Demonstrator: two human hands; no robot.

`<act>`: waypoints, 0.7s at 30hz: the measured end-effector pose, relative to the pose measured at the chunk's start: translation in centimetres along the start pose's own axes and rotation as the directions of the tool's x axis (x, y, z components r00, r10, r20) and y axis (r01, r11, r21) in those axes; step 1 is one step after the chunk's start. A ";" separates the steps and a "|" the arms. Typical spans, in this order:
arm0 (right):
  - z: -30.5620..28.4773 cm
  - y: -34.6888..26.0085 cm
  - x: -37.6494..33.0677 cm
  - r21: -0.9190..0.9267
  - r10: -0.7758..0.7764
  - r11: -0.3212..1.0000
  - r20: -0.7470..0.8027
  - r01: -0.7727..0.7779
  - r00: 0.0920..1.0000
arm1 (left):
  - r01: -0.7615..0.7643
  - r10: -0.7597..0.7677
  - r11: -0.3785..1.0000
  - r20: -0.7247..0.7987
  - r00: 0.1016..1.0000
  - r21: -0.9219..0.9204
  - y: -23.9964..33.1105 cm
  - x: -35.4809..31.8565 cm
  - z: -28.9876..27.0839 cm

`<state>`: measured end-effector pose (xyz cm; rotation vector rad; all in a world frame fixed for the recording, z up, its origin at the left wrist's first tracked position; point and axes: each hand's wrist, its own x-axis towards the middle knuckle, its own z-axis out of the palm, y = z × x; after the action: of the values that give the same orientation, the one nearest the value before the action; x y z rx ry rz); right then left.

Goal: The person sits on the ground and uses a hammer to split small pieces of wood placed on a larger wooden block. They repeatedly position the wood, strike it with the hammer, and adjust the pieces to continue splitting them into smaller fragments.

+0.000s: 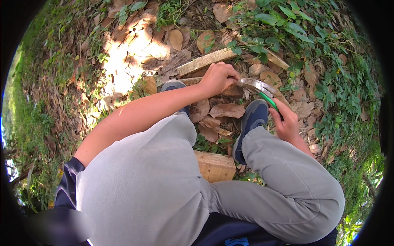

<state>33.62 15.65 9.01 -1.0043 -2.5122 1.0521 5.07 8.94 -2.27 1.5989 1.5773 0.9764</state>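
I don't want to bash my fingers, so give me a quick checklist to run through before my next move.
1. Right hand closed around the claw hammer: ok, the fingers wrap its green handle.
2. Left hand well clear of the hammer's head: not ok, the fingertips are right beside it.
3. Anything pinched in those fingertips: cannot tell, too small to make out.
4. Right shoe well clear of the hammer: not ok, it appears close by the handle.
5. Weathered wooden plank apart from the left hand: cannot tell, they overlap in this view.
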 end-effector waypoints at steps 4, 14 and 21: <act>-0.2 0.3 0.6 -0.081 0.042 0.996 0.064 -0.037 0.997 | -0.010 0.009 1.000 -0.017 1.000 -0.022 -0.1 -0.1 0.1; -0.2 1.0 0.8 -0.175 -0.063 0.982 0.081 0.077 0.995 | 0.011 -0.012 1.000 0.033 0.999 0.009 -0.5 -0.2 0.0; -0.8 -0.4 0.7 -0.154 0.083 0.986 0.139 -0.061 0.987 | -0.011 0.012 1.000 0.033 0.999 -0.016 -0.3 0.2 0.1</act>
<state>33.26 16.37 9.81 -1.1039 -2.7259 1.0032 4.99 9.17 -2.54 1.6071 1.5359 0.9614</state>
